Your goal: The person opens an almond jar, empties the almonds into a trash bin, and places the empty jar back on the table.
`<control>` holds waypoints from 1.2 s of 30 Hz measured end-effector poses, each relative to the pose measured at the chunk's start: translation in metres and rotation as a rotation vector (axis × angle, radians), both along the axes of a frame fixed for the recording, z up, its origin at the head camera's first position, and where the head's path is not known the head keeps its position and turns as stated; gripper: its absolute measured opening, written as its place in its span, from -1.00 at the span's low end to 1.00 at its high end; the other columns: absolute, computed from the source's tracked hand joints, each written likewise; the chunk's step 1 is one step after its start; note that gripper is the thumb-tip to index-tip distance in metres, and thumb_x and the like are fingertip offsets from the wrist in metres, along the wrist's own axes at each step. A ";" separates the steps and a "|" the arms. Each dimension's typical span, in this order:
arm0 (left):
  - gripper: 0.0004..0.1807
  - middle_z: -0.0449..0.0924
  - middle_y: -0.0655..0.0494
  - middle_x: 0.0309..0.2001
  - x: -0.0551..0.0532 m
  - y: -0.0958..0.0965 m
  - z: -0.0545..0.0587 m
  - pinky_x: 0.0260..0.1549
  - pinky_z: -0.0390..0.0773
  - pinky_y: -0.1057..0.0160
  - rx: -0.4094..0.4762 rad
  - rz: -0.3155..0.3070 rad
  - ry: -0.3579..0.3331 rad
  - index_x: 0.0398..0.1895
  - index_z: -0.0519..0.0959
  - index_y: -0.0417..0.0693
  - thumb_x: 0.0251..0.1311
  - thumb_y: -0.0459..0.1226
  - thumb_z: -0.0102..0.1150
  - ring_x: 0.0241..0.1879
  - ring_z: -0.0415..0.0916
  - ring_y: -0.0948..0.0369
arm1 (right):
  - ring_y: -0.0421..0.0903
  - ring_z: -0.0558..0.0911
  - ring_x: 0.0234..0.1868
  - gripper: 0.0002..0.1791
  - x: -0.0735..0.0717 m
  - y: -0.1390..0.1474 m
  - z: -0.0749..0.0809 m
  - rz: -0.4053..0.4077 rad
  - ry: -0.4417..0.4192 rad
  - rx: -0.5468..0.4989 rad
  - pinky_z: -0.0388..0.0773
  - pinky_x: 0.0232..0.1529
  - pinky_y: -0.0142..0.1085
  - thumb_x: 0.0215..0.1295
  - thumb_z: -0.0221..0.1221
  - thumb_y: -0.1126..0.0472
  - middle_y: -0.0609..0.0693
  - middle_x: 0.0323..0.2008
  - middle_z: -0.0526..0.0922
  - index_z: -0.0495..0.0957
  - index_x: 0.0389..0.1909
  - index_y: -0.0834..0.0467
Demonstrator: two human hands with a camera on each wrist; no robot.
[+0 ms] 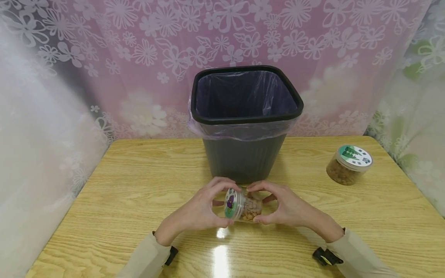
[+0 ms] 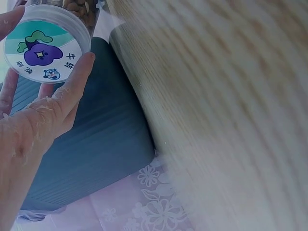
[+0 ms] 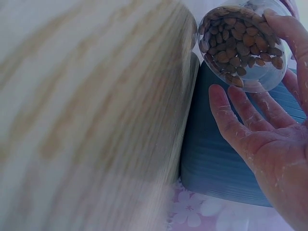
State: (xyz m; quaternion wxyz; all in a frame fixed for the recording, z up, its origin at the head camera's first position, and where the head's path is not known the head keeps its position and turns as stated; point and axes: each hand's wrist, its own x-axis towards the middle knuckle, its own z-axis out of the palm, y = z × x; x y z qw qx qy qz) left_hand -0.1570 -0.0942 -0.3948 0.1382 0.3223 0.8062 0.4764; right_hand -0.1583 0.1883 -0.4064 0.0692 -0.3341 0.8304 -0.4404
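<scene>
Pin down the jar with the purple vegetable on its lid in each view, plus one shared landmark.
Head: jar, lower middle, held sideways between left hand and right hand.
Left wrist: upper left corner, cut off by the top edge, lid facing the camera.
Right wrist: upper right, base facing the camera.
Shared landmark: dark bin, visible in all three.

The left sleeve [image 1: 146,258] and right sleeve [image 1: 359,253] are light tan. A small black piece [image 1: 171,255] shows by one, a black-and-yellow piece [image 1: 325,256] by the other.
</scene>
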 end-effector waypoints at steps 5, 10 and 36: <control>-0.14 0.26 0.26 0.38 0.001 -0.001 0.000 0.13 0.65 0.21 0.011 0.006 -0.009 0.32 0.42 0.37 -0.08 -0.37 0.55 0.33 0.35 0.14 | 0.08 0.60 0.26 -0.31 0.000 0.000 0.001 -0.002 -0.001 0.000 0.74 -0.02 -0.16 0.07 0.56 0.08 -0.03 0.29 0.56 0.50 0.23 -0.02; -0.15 0.29 0.28 0.35 0.001 -0.001 0.000 0.09 0.67 0.22 0.014 0.013 -0.019 0.31 0.42 0.41 -0.06 -0.35 0.55 0.28 0.37 0.16 | 0.07 0.60 0.24 -0.31 0.000 -0.001 0.001 -0.002 0.009 0.002 0.74 -0.03 -0.16 0.05 0.56 0.08 -0.03 0.28 0.57 0.51 0.22 -0.01; -0.22 0.35 0.20 0.34 0.001 0.001 -0.001 -0.12 0.73 0.31 0.033 0.068 -0.171 0.34 0.38 0.50 0.06 -0.15 0.55 0.29 0.44 0.03 | 0.06 0.60 0.25 -0.30 -0.001 0.000 -0.001 -0.004 0.012 0.013 0.74 -0.02 -0.15 0.05 0.56 0.07 -0.04 0.29 0.56 0.51 0.23 0.01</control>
